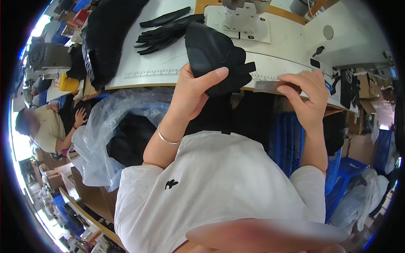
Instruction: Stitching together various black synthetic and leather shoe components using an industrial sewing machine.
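Note:
Near the table's front edge, my left hand grips a black moulded fabric piece with a rounded top, a ribbed patch and short strap-like tabs at its right side. The thumb lies across its front, and the other fingers are mostly hidden. My right hand is closed around a flat grey metal tool, held low beside the table edge; blur and the fingers hide its exact kind. The tool's tip is a little apart from the black piece. Beyond my left hand, several black fabric strips lie on the white table.
A sewing machine stands beyond the piece, its white body at right. Black material is heaped at left. Clear plastic bagging and blue crates flank my lap. Another person sits far left.

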`<state>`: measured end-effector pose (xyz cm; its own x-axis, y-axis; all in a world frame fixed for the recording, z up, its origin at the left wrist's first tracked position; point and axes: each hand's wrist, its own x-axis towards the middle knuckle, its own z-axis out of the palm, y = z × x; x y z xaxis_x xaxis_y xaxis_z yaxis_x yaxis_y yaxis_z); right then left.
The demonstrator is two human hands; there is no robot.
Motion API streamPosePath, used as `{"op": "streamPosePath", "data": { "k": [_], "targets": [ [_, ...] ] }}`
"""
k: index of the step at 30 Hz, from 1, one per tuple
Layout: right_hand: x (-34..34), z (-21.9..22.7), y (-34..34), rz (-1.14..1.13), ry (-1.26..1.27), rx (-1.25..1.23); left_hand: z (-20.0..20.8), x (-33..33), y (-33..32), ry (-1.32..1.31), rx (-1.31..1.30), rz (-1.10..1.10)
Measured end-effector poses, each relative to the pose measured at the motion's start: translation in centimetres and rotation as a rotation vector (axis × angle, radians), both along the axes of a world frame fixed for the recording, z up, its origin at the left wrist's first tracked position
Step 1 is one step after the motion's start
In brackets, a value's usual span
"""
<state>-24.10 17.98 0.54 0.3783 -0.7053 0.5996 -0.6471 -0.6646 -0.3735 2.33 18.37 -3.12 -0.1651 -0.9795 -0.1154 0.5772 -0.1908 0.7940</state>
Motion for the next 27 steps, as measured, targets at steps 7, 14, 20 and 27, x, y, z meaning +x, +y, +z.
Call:
{"op": "streamPosePath", "data": {
  "k": [7, 14, 20, 27],
  "targets": [
    [2.3, 0.9, -1.4, -0.004, 0.095, -0.125, 0.6, 0.3, -0.5, -0.065, -0.039, -0.015],
    [2.5, 1.2, -1.7, 0.029, 0.133, -0.096, 0.8, 0.7, -0.5, -0.058, -0.032, -0.045],
    [2.5, 1.3, -2.1, 0.039, 0.140, -0.103, 0.8, 1.3, -0.8, -0.033, 0.016, -0.129],
    [2.6, 1.4, -2.2, 0.058, 0.153, -0.073, 0.3, 1.9, -1.0, 0.109, 0.042, -0.241]
  ]
}}
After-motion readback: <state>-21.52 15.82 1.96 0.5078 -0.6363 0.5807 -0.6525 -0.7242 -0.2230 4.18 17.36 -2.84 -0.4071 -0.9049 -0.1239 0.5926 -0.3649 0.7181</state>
